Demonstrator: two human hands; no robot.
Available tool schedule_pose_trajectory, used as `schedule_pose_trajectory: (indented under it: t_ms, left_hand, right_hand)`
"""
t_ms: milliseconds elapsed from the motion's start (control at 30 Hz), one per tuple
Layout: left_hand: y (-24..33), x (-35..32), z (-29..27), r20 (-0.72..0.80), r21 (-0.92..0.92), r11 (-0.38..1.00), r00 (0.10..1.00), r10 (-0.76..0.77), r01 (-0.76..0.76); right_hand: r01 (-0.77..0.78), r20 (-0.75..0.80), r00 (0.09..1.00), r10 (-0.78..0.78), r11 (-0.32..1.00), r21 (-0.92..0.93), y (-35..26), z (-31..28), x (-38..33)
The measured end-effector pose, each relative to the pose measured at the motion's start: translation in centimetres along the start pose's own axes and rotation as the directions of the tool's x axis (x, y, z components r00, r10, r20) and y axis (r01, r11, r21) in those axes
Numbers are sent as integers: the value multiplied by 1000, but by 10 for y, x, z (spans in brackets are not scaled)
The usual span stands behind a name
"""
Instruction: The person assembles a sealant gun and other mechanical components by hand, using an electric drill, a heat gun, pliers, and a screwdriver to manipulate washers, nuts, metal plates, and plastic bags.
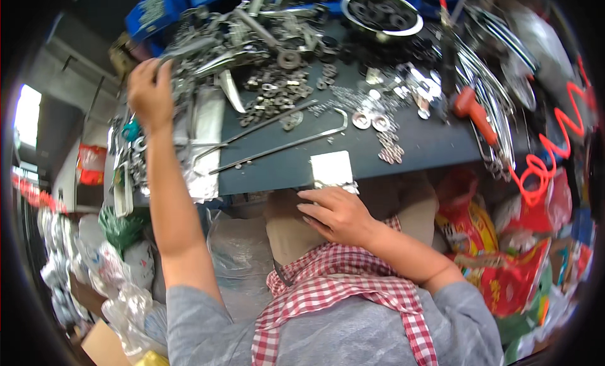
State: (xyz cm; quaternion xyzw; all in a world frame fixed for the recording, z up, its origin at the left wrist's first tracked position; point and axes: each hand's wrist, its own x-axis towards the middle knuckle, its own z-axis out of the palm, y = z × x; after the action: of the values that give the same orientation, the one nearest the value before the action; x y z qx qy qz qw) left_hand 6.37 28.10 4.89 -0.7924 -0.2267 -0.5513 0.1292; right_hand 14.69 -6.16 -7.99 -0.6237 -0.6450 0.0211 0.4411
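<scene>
My left hand [151, 93] reaches to the left end of a heap of metal parts [252, 35] at the back of the dark table. Its fingers are curled at a dark, curved piece [165, 62] whose kind I cannot make out. My right hand [337, 213] is at the table's front edge, fingers stretched and apart. Just beyond it lies a small, pale, shiny square plate [332, 168]. Two long thin metal rods [277, 150], one with a hooked end, lie left of the plate. A silvery flat sheet or bag [207, 123] lies beside my left forearm.
Loose nuts [271, 92], washers [380, 122] and small rings cover the tabletop's middle. A round bowl [403, 32] of dark rings stands behind. At right are a red-handled tool [476, 114], bent metal rods [488, 69] and a coiled red hose [535, 170]. Bags [463, 221] crowd below.
</scene>
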Motion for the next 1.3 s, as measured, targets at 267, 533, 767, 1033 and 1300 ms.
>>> schedule_pose_trajectory:
  t_ms: [267, 533, 767, 1033, 1300]
  left_hand:
    - [160, -65, -151, 498, -577, 779, 861, 99, 244]
    - [192, -134, -154, 799, -511, 261, 565, -208, 819]
    - [184, -202, -164, 948, -317, -215, 299, -112, 924]
    - [152, -161, -161, 961, -181, 240, 224, -162, 954]
    - [153, -178, -165, 985, -59, 547, 138, -103, 835]
  right_hand:
    - [57, -297, 944, -142, 959, -278, -31, -33, 16]
    - [-332, 67, 934, 350, 787, 520, -37, -19, -29]
    - [-446, 540, 791, 289, 876, 184, -17, -62, -23]
    - [-464, -300, 845, 443, 886, 3, 155, -128, 9]
    - [-317, -100, 947, 304, 852, -416, 175, -129, 23]
